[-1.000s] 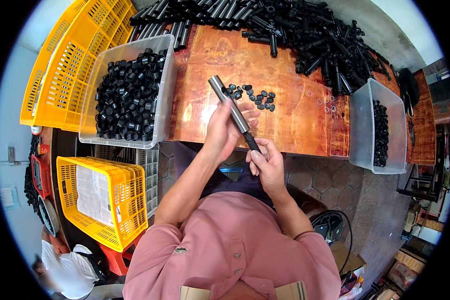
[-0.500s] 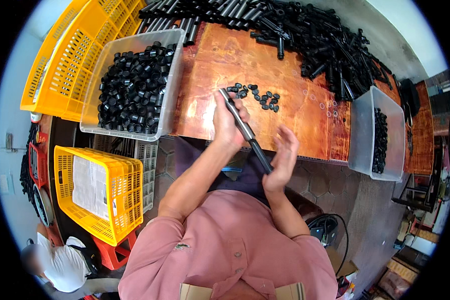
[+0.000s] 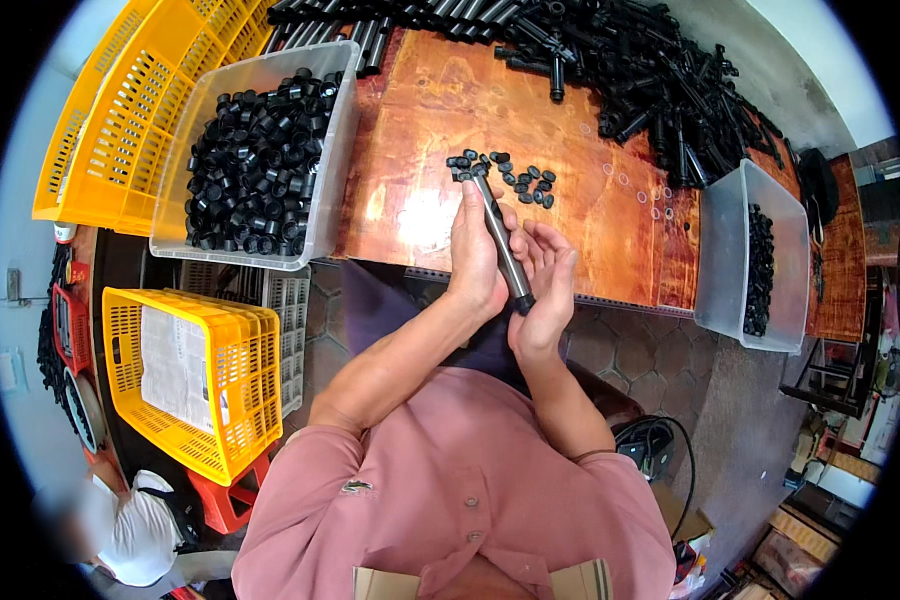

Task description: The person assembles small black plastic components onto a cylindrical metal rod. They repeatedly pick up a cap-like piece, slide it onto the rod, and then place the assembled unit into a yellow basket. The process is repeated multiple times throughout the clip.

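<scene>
A dark grey metal tube [image 3: 506, 248] slants in front of me at the table's near edge, its upper end beside the small black parts. My left hand [image 3: 477, 252] is wrapped round the tube. At its lower end a short black piece [image 3: 524, 302] sticks out. My right hand [image 3: 544, 292] lies against that end, palm up, with its fingers stretched out beside the tube. Small black ring-like parts [image 3: 526, 182] are scattered on the orange-brown table [image 3: 430, 110] just beyond my hands.
A clear bin [image 3: 342, 170] of short black caps stands at the left, near yellow crates [image 3: 90, 170]. Another clear bin [image 3: 715, 250] with small black parts stands right. Tubes [image 3: 460, 20] and a heap of black parts [image 3: 650, 90] lie at the back. A person [image 3: 135, 530] is at lower left.
The long black section that stuck out of the tube's lower end has slid in, leaving a short black end. My right hand has moved up and left along with it.
</scene>
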### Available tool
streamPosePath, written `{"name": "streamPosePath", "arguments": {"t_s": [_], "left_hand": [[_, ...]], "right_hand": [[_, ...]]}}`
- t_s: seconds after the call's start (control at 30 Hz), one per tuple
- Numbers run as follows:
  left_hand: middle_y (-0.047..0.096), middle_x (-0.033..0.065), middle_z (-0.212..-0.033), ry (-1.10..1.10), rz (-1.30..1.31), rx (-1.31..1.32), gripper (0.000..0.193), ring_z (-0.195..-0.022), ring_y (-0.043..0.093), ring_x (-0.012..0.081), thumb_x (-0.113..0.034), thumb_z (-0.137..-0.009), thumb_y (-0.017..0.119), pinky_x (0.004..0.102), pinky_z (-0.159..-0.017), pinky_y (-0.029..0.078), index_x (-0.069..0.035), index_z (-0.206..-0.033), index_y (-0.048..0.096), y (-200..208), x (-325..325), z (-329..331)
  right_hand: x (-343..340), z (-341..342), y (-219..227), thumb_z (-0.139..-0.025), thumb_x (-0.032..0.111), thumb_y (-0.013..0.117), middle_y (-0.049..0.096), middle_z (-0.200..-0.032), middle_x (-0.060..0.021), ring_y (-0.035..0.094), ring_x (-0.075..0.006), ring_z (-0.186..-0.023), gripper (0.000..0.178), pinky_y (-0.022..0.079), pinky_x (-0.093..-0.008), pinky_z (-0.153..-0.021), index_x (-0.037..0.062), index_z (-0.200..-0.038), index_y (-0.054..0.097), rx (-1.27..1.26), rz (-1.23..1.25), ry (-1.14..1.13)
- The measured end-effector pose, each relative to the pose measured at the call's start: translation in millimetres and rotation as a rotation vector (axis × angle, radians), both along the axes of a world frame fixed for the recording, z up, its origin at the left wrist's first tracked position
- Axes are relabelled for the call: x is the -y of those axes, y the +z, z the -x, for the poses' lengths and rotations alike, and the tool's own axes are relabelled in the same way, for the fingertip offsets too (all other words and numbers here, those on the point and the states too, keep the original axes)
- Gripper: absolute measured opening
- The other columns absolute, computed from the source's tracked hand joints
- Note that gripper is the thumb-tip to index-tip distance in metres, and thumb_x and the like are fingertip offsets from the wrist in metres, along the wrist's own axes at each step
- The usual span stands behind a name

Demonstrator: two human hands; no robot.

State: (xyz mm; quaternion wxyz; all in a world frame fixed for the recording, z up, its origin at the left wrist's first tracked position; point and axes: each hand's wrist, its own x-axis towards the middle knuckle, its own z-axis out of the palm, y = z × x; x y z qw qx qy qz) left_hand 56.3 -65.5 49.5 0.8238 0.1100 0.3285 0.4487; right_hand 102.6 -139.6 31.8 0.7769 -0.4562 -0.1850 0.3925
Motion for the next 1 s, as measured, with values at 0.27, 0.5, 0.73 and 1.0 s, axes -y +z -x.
{"name": "streamPosePath", "arguments": {"t_s": [0.27,0.5,0.73,1.0], "left_hand": [[0.061,0.0067,-0.088,-0.003,0.058,0.056,0.034,-0.072,0.062,0.0196,-0.045,-0.103,0.048,0.0329,-0.063,0.054,-0.011,-0.105,0.051,2.6,-6.2,2.7],[0.058,0.0055,-0.086,0.034,0.012,0.202,0.031,-0.077,0.057,0.0194,-0.038,-0.105,0.047,0.0339,-0.073,0.051,-0.009,-0.113,0.052,-10.6,-29.2,20.0],[0.061,0.0064,-0.091,0.092,-0.019,0.143,0.025,-0.083,0.06,0.0214,-0.032,-0.104,0.051,0.0394,-0.081,0.054,-0.009,-0.113,0.054,-8.3,-29.7,19.7],[0.06,0.0045,-0.089,0.128,-0.088,0.05,0.014,-0.081,0.062,0.0193,-0.023,-0.101,0.06,0.0371,-0.077,0.056,-0.011,-0.106,0.053,4.4,-27.8,21.2]], "right_hand": [[3.9,-14.0,8.1,-0.107,0.043,0.038,0.053,-0.128,-0.0133,0.052,-0.0224,-0.119,0.049,0.039,-0.0367,-0.105,0.0002,-0.127,0.049,-0.087,-0.029,0.079],[39.0,-20.7,-3.7,-0.095,0.001,0.059,0.062,-0.111,-0.012,0.061,-0.0151,-0.099,0.027,0.05,-0.0306,-0.09,-0.004,-0.121,0.052,0.13,0.094,0.143],[35.8,-21.2,-5.7,-0.091,-0.004,0.065,0.062,-0.103,-0.0128,0.067,-0.0178,-0.091,0.03,0.055,-0.0303,-0.085,-0.006,-0.118,0.052,0.358,0.122,0.101],[33.1,-21.3,7.8,-0.092,-0.002,0.065,0.064,-0.094,-0.0114,0.068,-0.0172,-0.084,0.024,0.056,-0.0284,-0.079,-0.0059,-0.114,0.054,0.264,0.163,0.116]]}}
